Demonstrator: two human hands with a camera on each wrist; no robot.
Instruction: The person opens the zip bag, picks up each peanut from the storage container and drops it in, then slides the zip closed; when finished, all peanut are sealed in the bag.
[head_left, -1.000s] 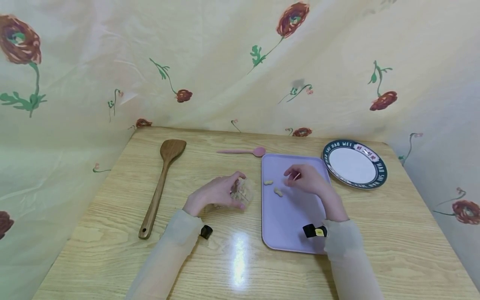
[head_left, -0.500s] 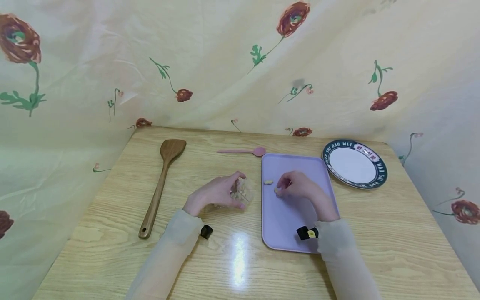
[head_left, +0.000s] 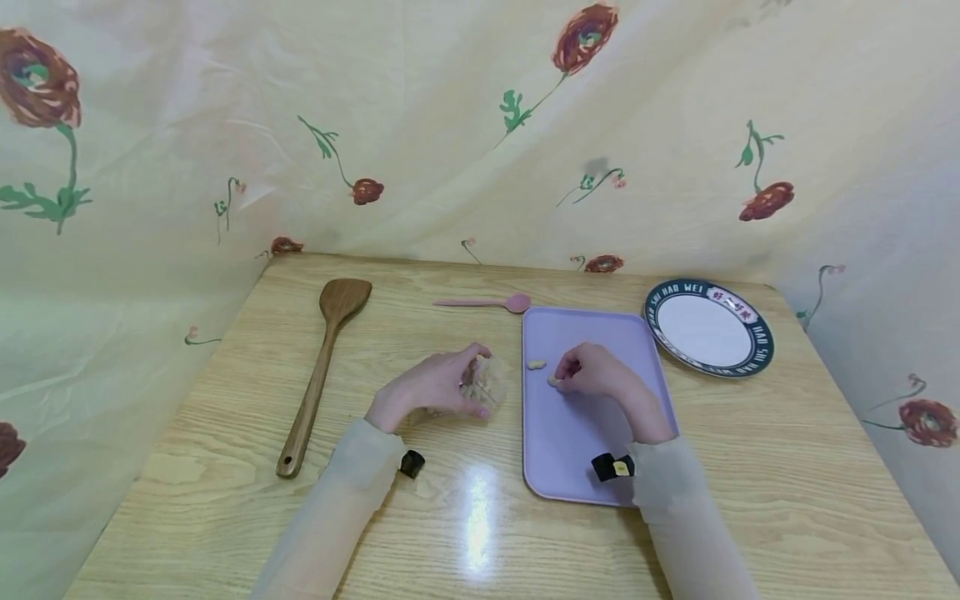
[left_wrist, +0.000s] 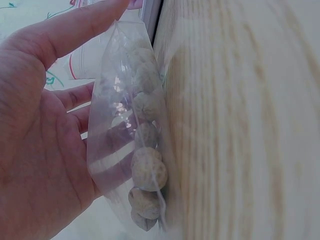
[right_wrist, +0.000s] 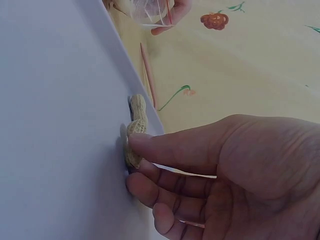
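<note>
In the head view my left hand (head_left: 435, 387) holds open the mouth of a clear plastic zip bag (head_left: 491, 385) lying on the table. Several peanuts (left_wrist: 149, 167) show through the plastic in the left wrist view, with the thumb at the bag's upper edge and the other fingers partly hidden behind it. Over the lilac tray (head_left: 577, 450), my right hand (head_left: 600, 375) pinches a peanut (right_wrist: 136, 127) between thumb and fingertips, low at the tray's surface. Just beyond it, a second peanut (head_left: 536, 364) lies near the tray's left edge.
A pink spoon (head_left: 517, 303) lies behind the tray's back left corner. On the left is a wooden spatula (head_left: 322, 367). A plate (head_left: 708, 329) with a dark lettered rim sits at the back right, against the tray. Flowered cloth hangs behind the table.
My right hand has moved left and down to the nearer peanut on the tray and now pinches it. The left hand and the bag have stayed where they were.
</note>
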